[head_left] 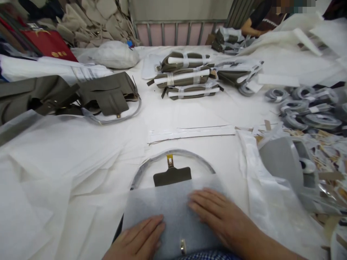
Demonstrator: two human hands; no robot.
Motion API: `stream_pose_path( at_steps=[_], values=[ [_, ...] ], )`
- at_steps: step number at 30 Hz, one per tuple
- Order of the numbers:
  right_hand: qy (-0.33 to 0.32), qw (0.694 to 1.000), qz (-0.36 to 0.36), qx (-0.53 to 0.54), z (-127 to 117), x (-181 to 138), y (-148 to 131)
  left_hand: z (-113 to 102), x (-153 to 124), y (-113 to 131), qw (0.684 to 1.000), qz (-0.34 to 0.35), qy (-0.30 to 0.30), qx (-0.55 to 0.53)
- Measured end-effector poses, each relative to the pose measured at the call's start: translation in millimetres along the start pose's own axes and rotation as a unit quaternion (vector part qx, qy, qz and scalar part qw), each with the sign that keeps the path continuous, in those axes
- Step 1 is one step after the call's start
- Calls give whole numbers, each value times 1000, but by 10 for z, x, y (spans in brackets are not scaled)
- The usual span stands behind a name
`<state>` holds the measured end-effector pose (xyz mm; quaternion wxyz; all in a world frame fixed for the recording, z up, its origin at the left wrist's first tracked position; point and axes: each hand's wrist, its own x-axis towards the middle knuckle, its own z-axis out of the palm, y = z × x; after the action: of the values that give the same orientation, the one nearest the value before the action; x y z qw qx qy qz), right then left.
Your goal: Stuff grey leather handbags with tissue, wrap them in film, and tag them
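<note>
A translucent sheet of tissue paper point(173, 202) lies over a handbag in front of me, hiding most of the bag. My left hand point(141, 236) rests flat on the sheet's lower left, fingers stretched out. On the right side of the paper lies my right hand point(214, 211), also flat with fingers extended. Beyond the paper's far edge show the bag's dark olive flap tab point(173, 176), its gold clasp point(170, 160) and a curved handle point(173, 152) wrapped in clear film. A small metal piece point(183, 246) sits near the bottom of the sheet.
Loose white paper sheets point(35, 180) cover the left of the table. Olive bags point(105, 94) lie behind them. Wrapped bundles point(187, 77) are stacked at the back. To the right are a grey tape dispenser point(287, 162), coiled straps point(309, 104) and scraps. A co-worker's arm point(251, 29) shows far right.
</note>
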<state>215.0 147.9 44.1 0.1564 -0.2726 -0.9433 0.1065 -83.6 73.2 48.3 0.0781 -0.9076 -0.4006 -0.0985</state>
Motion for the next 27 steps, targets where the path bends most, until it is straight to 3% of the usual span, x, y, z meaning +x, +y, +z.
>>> stream_pose_path(
  at_steps=[4,10,17,27],
  values=[
    [-28,997,70,-27,-18,127,32,-14,258,-94,998,-68,1,-3],
    [-61,993,97,-5,-116,186,-30,12,286,-57,988,-144,1,-47],
    [-82,992,94,22,-291,214,-58,-218,313,-88,986,-139,21,-89],
    [-237,960,138,-55,7,424,109,183,370,-122,983,-161,-62,-65]
  ],
)
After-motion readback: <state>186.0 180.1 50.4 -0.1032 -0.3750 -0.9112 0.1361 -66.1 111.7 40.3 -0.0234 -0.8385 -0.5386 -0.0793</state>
